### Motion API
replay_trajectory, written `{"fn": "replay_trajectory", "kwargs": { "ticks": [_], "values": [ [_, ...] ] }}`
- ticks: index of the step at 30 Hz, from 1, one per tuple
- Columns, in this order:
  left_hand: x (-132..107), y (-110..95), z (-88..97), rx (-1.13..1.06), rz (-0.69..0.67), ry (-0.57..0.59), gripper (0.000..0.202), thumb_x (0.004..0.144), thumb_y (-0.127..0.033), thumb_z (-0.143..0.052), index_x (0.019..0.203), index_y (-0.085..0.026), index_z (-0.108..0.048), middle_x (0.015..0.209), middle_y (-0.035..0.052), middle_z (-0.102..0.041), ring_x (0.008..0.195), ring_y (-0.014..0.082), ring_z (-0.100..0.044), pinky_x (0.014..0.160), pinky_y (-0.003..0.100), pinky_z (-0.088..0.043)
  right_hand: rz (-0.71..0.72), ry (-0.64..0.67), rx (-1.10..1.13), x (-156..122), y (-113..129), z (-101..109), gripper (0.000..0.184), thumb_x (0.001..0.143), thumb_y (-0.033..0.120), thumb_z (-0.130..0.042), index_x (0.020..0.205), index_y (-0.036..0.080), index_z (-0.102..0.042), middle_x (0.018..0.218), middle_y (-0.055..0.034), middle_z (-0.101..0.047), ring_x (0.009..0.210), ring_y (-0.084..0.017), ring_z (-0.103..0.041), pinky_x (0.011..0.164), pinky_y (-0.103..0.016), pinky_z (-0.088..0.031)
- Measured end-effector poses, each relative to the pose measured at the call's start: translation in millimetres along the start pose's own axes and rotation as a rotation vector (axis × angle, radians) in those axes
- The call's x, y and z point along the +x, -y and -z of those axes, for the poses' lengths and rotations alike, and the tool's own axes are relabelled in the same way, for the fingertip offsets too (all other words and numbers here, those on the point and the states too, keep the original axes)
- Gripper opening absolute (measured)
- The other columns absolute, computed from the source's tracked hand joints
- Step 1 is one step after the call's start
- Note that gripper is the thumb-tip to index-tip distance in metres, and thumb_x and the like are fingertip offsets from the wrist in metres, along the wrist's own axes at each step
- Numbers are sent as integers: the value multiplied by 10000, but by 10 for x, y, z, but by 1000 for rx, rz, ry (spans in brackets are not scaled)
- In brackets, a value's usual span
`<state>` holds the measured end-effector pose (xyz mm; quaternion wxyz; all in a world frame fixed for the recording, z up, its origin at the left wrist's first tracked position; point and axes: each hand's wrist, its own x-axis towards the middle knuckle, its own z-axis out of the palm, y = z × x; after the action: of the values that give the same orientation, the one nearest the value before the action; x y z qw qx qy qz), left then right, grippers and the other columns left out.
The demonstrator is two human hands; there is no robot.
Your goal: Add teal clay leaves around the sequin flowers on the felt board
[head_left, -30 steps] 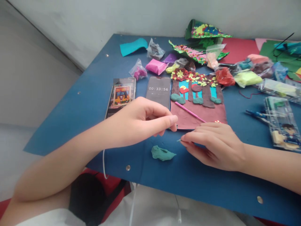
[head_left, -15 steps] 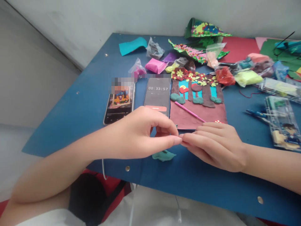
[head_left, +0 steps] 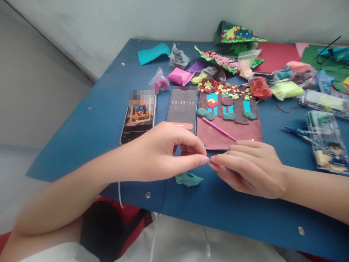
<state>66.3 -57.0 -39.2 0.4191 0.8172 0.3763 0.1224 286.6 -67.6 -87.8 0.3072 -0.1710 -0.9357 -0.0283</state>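
Observation:
My left hand (head_left: 160,153) and my right hand (head_left: 251,167) meet fingertip to fingertip above the blue table (head_left: 103,109), both pinched on something tiny that I cannot make out. A lump of teal clay (head_left: 188,179) lies on the table just below the fingertips. Behind the hands lies a clay picture (head_left: 230,116) with brown trunks, teal patches and flowers. A thin pink stick (head_left: 219,130) rests across its lower part, just beyond my right hand.
Two phones lie left of the picture, one showing a picture (head_left: 138,118), one showing a timer (head_left: 182,109). Bags of coloured clay (head_left: 180,76) and paper pieces crowd the back. Clear packets (head_left: 327,142) and a blue pen (head_left: 298,133) lie at right.
My left hand moved down and right until its fingertips met those of my right hand. The right hand hardly moved. The timer went from 33:56 to 33:57.

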Motion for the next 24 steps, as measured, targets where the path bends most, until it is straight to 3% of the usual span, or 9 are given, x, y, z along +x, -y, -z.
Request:
{"fn": "replay_trajectory", "kwargs": {
  "ticks": [3,5,7,24],
  "values": [
    [1,-5,4,-2,8,13,173,874,-271,-558,813,-196,-701,733,-41,-705,645,97,-587,848,233,-446,-10,-17,-15,1,-11,11,43,922,112,-539,963,121,-545,620,2,-650,503,-97,-544,489,-248,-418],
    [-7,-14,5,6,20,31,199,898,-282,-537,818,-192,-695,733,-39,-696,646,94,-582,671,194,-433,-36,-26,-20,5,-17,18,44,916,114,-552,957,128,-549,613,5,-642,495,-94,-539,500,-241,-431],
    [-22,-26,0,14,31,49,223,924,-290,-518,813,-190,-684,723,-44,-681,638,86,-571,597,185,-403,-56,-25,-19,10,-20,24,48,914,117,-557,958,133,-551,606,7,-634,492,-92,-539,511,-234,-442],
    [-100,-84,-86,30,-1,141,246,961,-240,-427,924,-184,-664,770,-13,-650,668,115,-570,589,224,-394,-78,-49,-42,20,-3,16,46,896,141,-587,933,154,-562,602,23,-636,485,-90,-550,509,-229,-446]
  ]
}}
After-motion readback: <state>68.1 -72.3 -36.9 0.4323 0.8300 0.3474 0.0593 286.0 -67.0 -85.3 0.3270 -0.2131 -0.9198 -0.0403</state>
